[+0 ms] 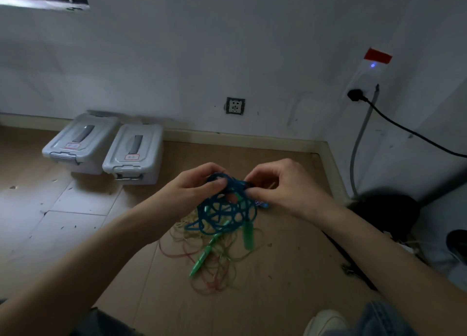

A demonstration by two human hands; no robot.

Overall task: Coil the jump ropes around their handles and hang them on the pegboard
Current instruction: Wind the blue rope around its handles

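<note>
A tangled blue jump rope hangs in loose loops between both hands above the wooden floor. My left hand pinches its upper loops between thumb and fingers. My right hand pinches the rope near a dark handle end. Two green handles dangle or lie below the blue tangle. Beneath them a heap of thin red and yellow-green ropes lies spread on the floor. No pegboard is in view.
Two grey lidded storage boxes stand against the wall at the left. A wall socket sits low on the wall. A power strip with a black cable hangs on the right wall. My shoe shows at bottom right.
</note>
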